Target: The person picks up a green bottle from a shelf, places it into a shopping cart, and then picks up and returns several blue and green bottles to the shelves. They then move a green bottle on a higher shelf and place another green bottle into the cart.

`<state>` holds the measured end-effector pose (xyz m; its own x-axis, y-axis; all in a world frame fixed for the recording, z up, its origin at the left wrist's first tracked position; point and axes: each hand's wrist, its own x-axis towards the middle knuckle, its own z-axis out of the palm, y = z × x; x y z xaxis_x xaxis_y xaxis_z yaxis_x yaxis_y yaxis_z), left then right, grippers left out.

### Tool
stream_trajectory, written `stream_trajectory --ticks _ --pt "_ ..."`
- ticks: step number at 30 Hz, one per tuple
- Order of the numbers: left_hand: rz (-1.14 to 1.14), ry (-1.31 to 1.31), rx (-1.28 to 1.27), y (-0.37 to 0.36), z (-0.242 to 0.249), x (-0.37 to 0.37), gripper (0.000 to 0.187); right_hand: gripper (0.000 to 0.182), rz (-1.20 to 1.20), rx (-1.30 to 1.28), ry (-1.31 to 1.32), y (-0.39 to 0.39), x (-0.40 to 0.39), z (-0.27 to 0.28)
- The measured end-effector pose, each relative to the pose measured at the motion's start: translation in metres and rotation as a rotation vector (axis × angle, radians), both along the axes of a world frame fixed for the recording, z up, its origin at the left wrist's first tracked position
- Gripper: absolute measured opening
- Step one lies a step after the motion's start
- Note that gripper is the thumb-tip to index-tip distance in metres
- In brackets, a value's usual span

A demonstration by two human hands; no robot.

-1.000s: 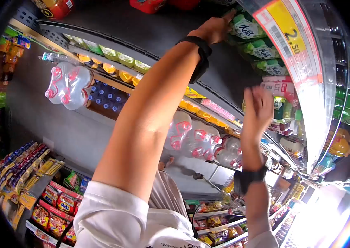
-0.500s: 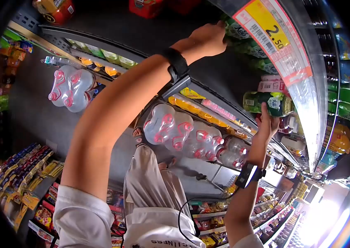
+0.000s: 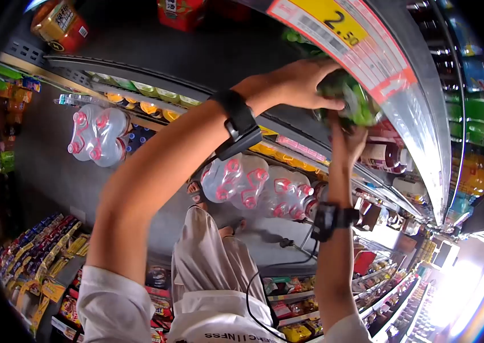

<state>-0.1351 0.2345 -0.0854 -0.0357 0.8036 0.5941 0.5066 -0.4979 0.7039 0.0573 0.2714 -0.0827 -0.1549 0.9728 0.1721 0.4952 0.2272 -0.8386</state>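
Note:
A green-labelled drink bottle, smeared by motion, is at the shelf front under the price strip. My left hand reaches it from the left, thumb below and fingers above, closed round its end. Below the bottle, my right hand grips it from underneath, its fingers partly hidden. More green bottles stand behind the strip, mostly covered by it. A dark purple drink bottle lies in view just right of my right hand.
A price tag reading 2.50 runs along the curved shelf edge. Red packaged drinks stand on the dark shelf. Shrink-wrapped water bottles sit on the floor below. Snack racks are behind me.
My right hand has raised the green bottle up and leftward. My left hand has come down from the row of green bottles to meet it. The view has shifted slightly.

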Motion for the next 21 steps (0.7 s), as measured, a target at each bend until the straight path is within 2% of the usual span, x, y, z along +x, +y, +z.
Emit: stream_trajectory --ticks 1,2,3,4,6,7,8,10,11,12,13,14,15,16,18,19,21 --pt "-0.087 -0.046 -0.161 0.003 0.006 -0.001 0.077 0.058 0.13 -0.107 0.319 0.016 -0.003 -0.021" --pt "-0.079 -0.078 -0.169 0.012 0.0 0.003 0.073 0.057 0.266 -0.207 0.64 0.029 -0.002 -0.041" --pt "-0.076 -0.121 -0.181 0.02 -0.008 0.008 0.072 0.061 0.122 0.085 0.338 0.022 -0.01 -0.044" --pt "-0.066 -0.16 -0.187 0.029 -0.01 0.01 0.07 0.061 0.127 0.094 0.346 0.021 -0.021 -0.037" --pt "0.095 0.024 -0.257 0.036 -0.006 0.01 0.066 0.064 0.288 -0.038 0.8 0.02 -0.041 -0.016" --pt "0.095 0.02 -0.256 0.048 -0.018 0.011 0.066 0.055 0.362 0.337 0.265 0.038 -0.029 -0.028" --pt "0.131 0.021 -0.119 0.05 -0.022 0.012 0.066 0.055 0.354 0.328 0.259 0.038 -0.023 -0.025" --pt "0.153 0.041 -0.178 0.048 -0.023 0.013 0.068 0.045 0.237 0.119 0.118 0.041 -0.018 -0.016" --pt "0.18 0.03 -0.173 0.038 -0.017 0.011 0.068 0.039 0.281 0.144 0.129 0.036 -0.024 -0.009" --pt "0.205 0.018 -0.167 0.026 -0.012 0.009 0.069 0.039 0.273 0.149 0.135 0.033 -0.029 0.0" --pt "0.208 0.025 -0.195 0.019 -0.008 0.006 0.066 0.044 0.354 0.018 0.176 0.028 -0.031 0.008" --pt "0.215 -0.042 -0.058 0.015 -0.012 0.001 0.059 0.049 0.43 -0.114 0.219 0.022 -0.032 0.013" --pt "0.282 0.015 -0.141 0.011 -0.015 -0.003 0.056 0.049 0.41 -0.021 0.048 0.023 -0.038 0.013" --pt "0.35 0.075 -0.222 0.005 -0.013 -0.009 0.053 0.049 0.398 -0.022 0.054 0.022 -0.048 0.012" --pt "0.349 0.006 -0.046 0.0 -0.017 -0.023 0.049 0.051 0.374 0.022 -0.002 0.022 -0.064 0.007" --pt "0.346 0.015 -0.087 -0.003 -0.014 -0.029 0.048 0.051 0.368 0.018 0.003 0.028 -0.066 0.002" --pt "0.326 0.029 0.001 -0.002 -0.015 -0.035 0.046 0.052 0.43 0.135 -0.045 0.037 -0.067 -0.011"
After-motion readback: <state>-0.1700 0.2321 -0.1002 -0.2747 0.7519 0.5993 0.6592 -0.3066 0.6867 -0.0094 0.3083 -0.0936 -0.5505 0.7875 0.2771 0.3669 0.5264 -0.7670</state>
